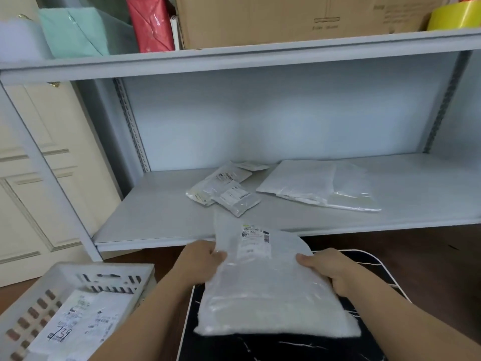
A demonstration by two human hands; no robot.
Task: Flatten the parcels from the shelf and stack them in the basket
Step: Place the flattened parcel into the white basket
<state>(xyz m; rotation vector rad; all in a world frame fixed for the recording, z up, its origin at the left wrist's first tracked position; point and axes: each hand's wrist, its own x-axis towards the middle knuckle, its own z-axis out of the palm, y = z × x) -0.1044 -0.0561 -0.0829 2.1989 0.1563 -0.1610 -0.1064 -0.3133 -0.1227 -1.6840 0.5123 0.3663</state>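
My left hand [200, 259] and right hand [329, 269] each pinch a side of the white parcel [270, 290] over the black table [286, 346]; its blurred label seems unreadable, fingers hidden beneath.

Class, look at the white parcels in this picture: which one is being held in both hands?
The large white parcel over the black marbled surface, with left hand and right hand gripping its sides. The others lie on the shelf or in the basket.

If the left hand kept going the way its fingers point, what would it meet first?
The left hand points right across the white plastic parcel it grips; beyond that, probably the right hand.
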